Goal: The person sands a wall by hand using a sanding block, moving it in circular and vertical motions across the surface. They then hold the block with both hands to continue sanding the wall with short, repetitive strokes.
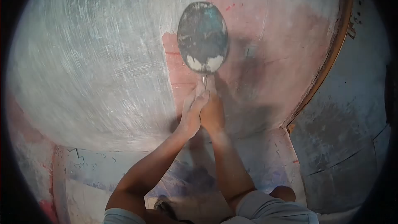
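Both my hands are closed together around the handle of an oval, flat paddle-like tool (202,37), whose exact kind I cannot make out. Its face is dark grey-green with worn pale patches, and a short metal neck shows below it. My left hand (192,114) wraps over from the left, pressed against my right hand (212,110), which grips from the right with fingers pointing up towards the neck. Behind the tool is a large curved wall (103,58), streaked with grey-white coating on the left. Whether the tool touches the wall cannot be told.
Pink bare wall (282,58) spreads to the right, with a small pink area left of the tool. A brown curved edge (331,62) borders the wall. Beyond it lies a stained grey surface (344,141). A sandal-like dark shape (165,207) shows below my arms.
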A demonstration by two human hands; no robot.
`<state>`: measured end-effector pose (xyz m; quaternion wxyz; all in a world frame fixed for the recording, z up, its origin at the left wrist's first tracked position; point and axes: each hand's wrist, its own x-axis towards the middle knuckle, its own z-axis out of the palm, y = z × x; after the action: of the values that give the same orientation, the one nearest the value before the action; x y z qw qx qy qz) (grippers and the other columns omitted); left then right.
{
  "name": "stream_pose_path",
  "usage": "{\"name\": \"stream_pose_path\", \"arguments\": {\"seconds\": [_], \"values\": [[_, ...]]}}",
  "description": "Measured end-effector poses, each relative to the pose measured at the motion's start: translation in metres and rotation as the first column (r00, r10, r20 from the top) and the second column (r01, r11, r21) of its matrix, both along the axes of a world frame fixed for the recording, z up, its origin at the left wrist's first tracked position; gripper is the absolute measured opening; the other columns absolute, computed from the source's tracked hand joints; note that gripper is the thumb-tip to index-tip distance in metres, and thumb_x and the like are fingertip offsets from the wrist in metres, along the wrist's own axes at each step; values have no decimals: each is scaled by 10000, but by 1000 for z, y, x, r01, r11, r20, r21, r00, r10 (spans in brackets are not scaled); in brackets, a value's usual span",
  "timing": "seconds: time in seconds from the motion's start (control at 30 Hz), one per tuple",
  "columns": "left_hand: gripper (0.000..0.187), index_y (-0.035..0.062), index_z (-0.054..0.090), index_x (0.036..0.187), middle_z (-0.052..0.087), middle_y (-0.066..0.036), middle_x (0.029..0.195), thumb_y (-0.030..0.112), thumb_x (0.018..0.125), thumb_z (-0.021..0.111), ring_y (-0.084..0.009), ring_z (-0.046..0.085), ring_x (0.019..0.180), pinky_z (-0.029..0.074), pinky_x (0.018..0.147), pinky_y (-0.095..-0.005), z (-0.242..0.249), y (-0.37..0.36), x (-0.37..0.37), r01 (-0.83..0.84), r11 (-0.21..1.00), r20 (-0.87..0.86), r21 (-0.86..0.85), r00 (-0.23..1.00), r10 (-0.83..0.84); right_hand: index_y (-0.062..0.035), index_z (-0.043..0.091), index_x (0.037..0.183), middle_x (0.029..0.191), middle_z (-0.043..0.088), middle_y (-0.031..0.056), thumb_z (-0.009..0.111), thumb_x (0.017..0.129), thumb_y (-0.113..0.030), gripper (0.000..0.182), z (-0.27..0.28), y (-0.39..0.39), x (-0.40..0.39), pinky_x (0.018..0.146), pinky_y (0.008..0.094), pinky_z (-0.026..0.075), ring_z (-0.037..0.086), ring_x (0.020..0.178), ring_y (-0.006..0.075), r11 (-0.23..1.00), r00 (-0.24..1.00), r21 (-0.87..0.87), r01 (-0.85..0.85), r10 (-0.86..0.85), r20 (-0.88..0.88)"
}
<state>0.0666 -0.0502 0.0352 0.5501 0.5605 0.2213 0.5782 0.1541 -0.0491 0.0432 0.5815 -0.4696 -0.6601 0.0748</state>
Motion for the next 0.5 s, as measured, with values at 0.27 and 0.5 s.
{"name": "stream_pose_path", "arguments": {"seconds": [0.27,0.5], "values": [[327,-17,582,1274,592,-36,1162,236,1084,500,-142,539,1119,436,998,-294,-49,-20,-13,-8,1000,-52,0,999,8,-24,553,1317,1018,694,309,492,1072,-216,318,-51,-15,-16,760,628,518,652,910,556,980,997,-198,7,-22,-78],[261,-1,576,1170,564,-22,1083,234,1086,500,-136,525,1063,430,963,-289,13,-2,-5,-16,999,3,45,1000,16,-6,591,1297,1077,681,307,493,1064,-207,323,8,-1,-5,783,610,537,658,960,538,992,999,-118,32,-32,2]]}}
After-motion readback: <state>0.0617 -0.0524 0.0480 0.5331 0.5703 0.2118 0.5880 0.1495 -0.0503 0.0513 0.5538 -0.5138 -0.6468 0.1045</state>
